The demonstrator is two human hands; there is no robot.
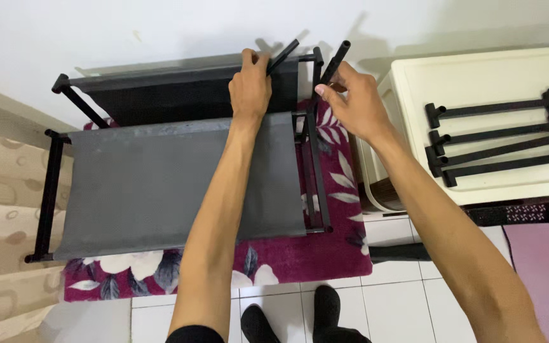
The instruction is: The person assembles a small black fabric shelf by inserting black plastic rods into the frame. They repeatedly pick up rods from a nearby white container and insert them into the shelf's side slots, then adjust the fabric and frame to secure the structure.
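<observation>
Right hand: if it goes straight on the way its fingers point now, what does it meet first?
The right hand already pinches a black tube, its fingers pointing up-left. Going on, it would probably meet the rack's corner post first, then the white wall. Depth is unclear.

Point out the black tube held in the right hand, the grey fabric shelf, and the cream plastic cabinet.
black tube (336, 61), head view, on its upper shaft.
grey fabric shelf (154, 184), head view, middle of the cloth.
cream plastic cabinet (478, 73), head view, bare top surface.
</observation>
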